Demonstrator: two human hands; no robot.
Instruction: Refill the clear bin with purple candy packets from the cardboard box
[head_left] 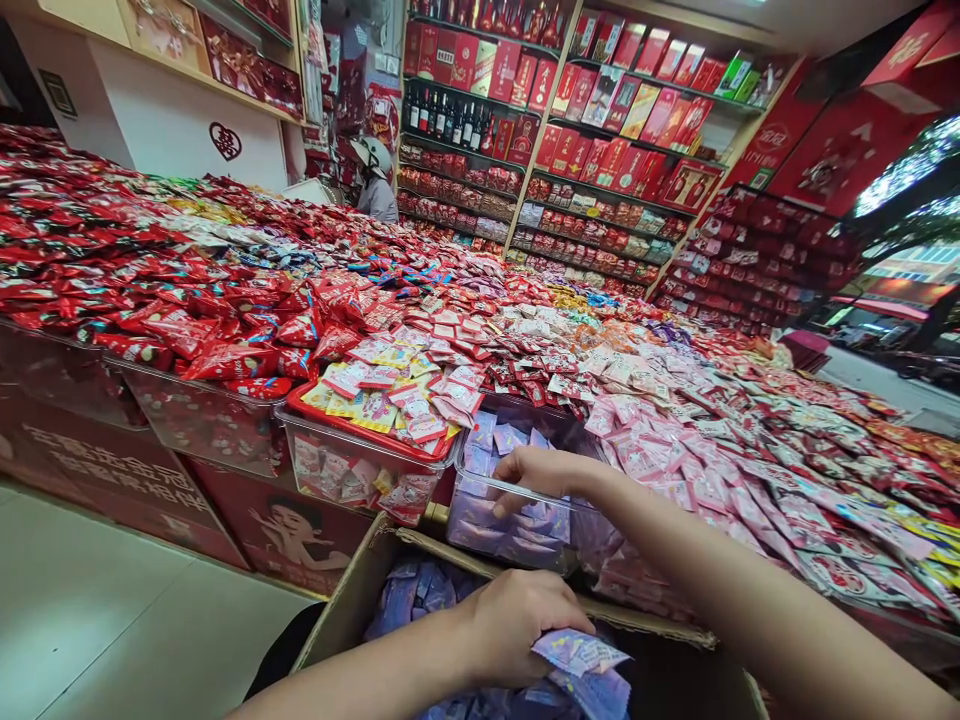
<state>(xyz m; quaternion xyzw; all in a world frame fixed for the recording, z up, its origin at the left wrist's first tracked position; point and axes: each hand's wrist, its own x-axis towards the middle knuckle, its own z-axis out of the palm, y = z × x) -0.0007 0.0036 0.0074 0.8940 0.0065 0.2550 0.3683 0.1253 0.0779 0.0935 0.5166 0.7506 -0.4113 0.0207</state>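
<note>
At the bottom centre, my left hand (525,622) is wrapped round purple candy packets (581,655), over an open cardboard box (352,580). More purple packets (416,595) lie inside that box. Just beyond it, my right hand (536,475) reaches over the rim of a clear plastic bin (480,545) that holds purple packets (510,437). Its fingers are curled downward among them, and whether they grip anything is hidden.
Left of the purple bin stands a clear bin with a red rim (375,432) and yellow and pink packets. Pink packets (675,450) are heaped to the right, red ones (225,350) to the left. Shelves (517,220) and a person in a helmet (377,185) are at the back.
</note>
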